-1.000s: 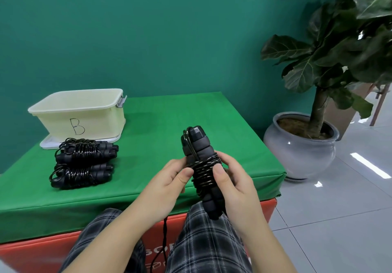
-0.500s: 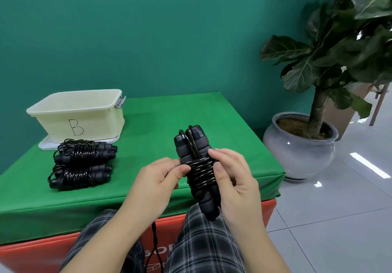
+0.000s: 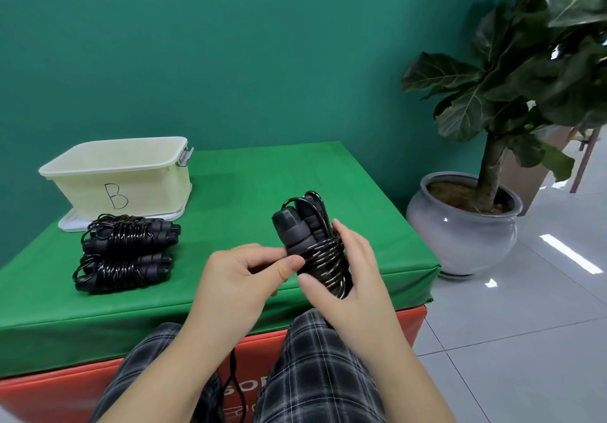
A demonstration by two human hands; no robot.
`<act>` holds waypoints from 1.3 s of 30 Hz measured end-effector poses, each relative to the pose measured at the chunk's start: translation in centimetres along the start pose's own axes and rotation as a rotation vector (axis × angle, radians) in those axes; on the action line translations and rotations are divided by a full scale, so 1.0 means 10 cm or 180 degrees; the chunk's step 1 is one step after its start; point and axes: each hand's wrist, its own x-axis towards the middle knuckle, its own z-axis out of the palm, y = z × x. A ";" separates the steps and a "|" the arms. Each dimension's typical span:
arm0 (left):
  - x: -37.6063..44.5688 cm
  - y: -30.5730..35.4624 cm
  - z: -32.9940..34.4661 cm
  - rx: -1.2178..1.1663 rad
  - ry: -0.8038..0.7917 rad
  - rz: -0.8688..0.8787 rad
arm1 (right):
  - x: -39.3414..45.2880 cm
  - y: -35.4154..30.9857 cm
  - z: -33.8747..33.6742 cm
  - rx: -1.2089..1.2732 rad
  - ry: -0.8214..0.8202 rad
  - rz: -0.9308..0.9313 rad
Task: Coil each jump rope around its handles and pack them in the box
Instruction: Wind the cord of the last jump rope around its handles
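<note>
Bare forearms, no sleeves showing, both hands (image 3: 239, 278) (image 3: 354, 278) ungloved. Dark plaid trousers (image 3: 315, 373), grey-black with thin white check lines.

Three black jump ropes coiled around foam handles: two on the green cloth-covered table (image 3: 249, 186), the rear (image 3: 131, 232) and the front (image 3: 123, 270); one held (image 3: 315, 245). One cream plastic box (image 3: 121, 176). One potted plant (image 3: 473, 222).
</note>
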 end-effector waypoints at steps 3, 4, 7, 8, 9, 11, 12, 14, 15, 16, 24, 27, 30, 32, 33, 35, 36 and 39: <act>-0.02 0.01 0.03 -0.0019 -0.0160 0.0071 | 0.01 0.02 0.01 -0.0373 0.0082 0.0070; -0.02 0.00 0.03 0.0024 -0.0220 0.0115 | 0.01 0.02 0.00 -0.0368 0.0132 0.0128; -0.02 -0.01 0.00 0.0160 -0.0438 0.0188 | 0.02 0.04 0.00 -0.0363 0.0324 0.0185; -0.02 -0.02 -0.01 0.0199 -0.0551 0.0213 | 0.02 0.04 -0.01 -0.0326 0.0390 0.0216; -0.02 -0.02 -0.01 0.0250 -0.0679 0.0237 | 0.02 0.05 -0.01 -0.0247 0.0438 0.0270; -0.01 -0.03 -0.02 0.0296 -0.0895 0.0233 | 0.01 0.07 -0.02 -0.0062 0.0459 0.0387; -0.01 -0.03 -0.03 0.0301 -0.0934 0.0197 | 0.00 0.07 -0.03 0.0007 0.0445 0.0405; 0.01 -0.04 -0.04 0.0347 -0.0899 0.0144 | 0.00 0.06 -0.03 0.0119 0.0421 0.0378; 0.01 -0.04 -0.05 0.0373 -0.0843 0.0127 | -0.01 0.05 -0.03 0.0167 0.0421 0.0360; 0.03 -0.04 -0.06 0.0400 -0.0755 0.0099 | -0.01 0.03 -0.03 0.0216 0.0424 0.0339; 0.07 -0.11 -0.04 0.0873 -0.0346 -0.0004 | -0.04 0.00 -0.01 0.0673 0.0256 0.0131; 0.06 -0.20 -0.02 0.0856 -0.0622 0.0346 | -0.04 0.00 -0.01 0.0848 0.0022 0.0061; 0.05 -0.22 -0.02 0.0698 -0.0673 0.0636 | -0.03 -0.01 0.00 0.0978 -0.0185 0.0004; 0.07 -0.24 -0.05 0.0967 -0.0524 0.0844 | -0.02 -0.04 0.00 0.0986 -0.0158 -0.0016; 0.08 -0.25 -0.06 0.1090 -0.0453 0.0916 | -0.02 -0.04 0.01 0.0924 -0.0083 -0.0051; 0.09 -0.27 -0.10 0.1184 -0.0321 0.0933 | 0.00 -0.05 0.00 0.0805 0.0214 -0.0122; 0.09 -0.27 -0.10 0.1184 -0.0279 0.0899 | 0.01 -0.05 0.00 0.0849 0.0393 -0.0132; 0.10 -0.28 -0.10 0.1119 -0.0256 0.0788 | 0.02 -0.04 -0.01 0.1046 0.0730 -0.0197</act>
